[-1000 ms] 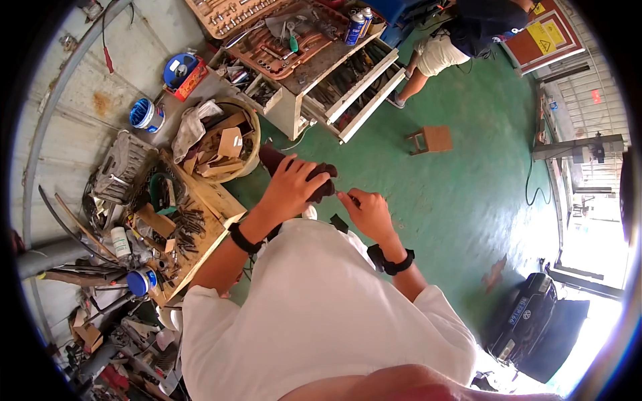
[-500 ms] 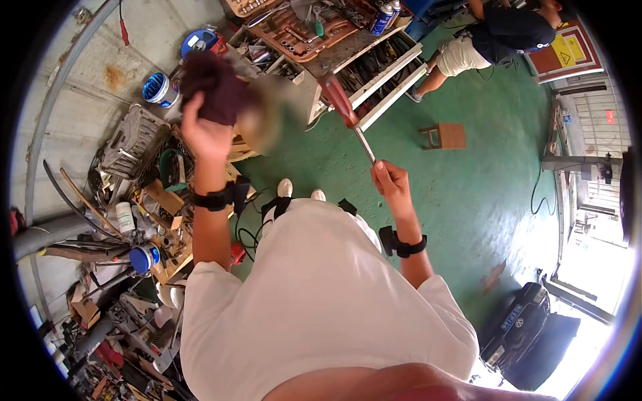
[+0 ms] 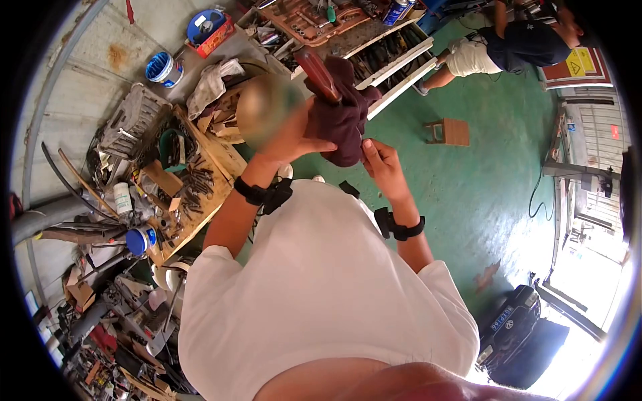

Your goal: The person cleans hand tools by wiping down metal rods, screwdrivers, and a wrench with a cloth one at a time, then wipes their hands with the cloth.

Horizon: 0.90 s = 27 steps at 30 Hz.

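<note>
The red screwdriver (image 3: 321,79) pokes out of a dark cloth (image 3: 346,127), up in front of the white shirt (image 3: 328,281). The left hand (image 3: 299,136) is curled around the cloth and holds it. The right hand (image 3: 384,166) is partly closed at the cloth's edge; I cannot tell what it pinches. A stool (image 3: 457,132) stands on the green floor (image 3: 481,184)

Left of the left hand (image 3: 299,139), a bench (image 3: 226,160) carries metal parts (image 3: 197,184) and a tub (image 3: 170,152). Beyond that hand, a cabinet (image 3: 340,45) bears a tool case (image 3: 314,25) and cans (image 3: 398,11). On the floor (image 3: 481,194), right of the right hand (image 3: 384,168), stands 1 stool (image 3: 457,132).
</note>
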Available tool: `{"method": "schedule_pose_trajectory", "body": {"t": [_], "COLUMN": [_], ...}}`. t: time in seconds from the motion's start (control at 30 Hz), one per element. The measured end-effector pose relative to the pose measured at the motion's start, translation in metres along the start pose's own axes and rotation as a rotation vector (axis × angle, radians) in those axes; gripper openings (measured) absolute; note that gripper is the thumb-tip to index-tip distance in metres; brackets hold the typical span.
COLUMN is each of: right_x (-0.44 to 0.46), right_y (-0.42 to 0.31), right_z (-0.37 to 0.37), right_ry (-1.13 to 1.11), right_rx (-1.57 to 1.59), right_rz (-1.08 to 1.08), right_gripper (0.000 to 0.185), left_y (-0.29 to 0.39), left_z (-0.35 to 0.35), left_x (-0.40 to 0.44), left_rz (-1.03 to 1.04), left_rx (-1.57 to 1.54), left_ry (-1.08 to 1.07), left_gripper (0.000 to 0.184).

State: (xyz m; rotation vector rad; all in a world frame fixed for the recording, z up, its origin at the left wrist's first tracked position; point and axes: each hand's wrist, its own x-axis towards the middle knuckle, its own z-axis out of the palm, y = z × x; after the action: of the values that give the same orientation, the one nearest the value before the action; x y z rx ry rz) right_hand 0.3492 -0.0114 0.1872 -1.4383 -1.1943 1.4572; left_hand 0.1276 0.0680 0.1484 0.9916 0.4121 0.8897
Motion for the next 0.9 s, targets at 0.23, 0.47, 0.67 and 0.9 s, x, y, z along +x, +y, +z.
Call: {"method": "schedule_pose_trajectory", "body": {"t": [0.23, 0.47, 0.67, 0.9], "right_x": [-0.002, -0.002, 0.000, 0.002], "right_y": [0.000, 0.004, 0.012, 0.010], "right_z": [0.006, 0.016, 0.010, 0.013], "right_ry": [0.027, 0.323, 0.353, 0.178], "right_rx": [-0.248, -0.723, -0.860, -0.388], "right_rz": [-0.179, -0.518, -0.525, -0.237], "right_gripper": [0.036, 0.014, 0.012, 0.022], "left_y": [-0.019, -0.015, 0.007, 0.009], "left_z": [-0.037, 0.027, 0.052, 0.031], "left_x": [0.004, 0.006, 0.015, 0.011], "left_rz": [0.267, -0.117, -0.154, -0.046], "left_rx": [0.398, -0.426, -0.403, -0.359], "left_ry": [0.241, 0.322, 0.530, 0.467], "left_gripper": [0.095, 0.053, 0.028, 0.050]}}
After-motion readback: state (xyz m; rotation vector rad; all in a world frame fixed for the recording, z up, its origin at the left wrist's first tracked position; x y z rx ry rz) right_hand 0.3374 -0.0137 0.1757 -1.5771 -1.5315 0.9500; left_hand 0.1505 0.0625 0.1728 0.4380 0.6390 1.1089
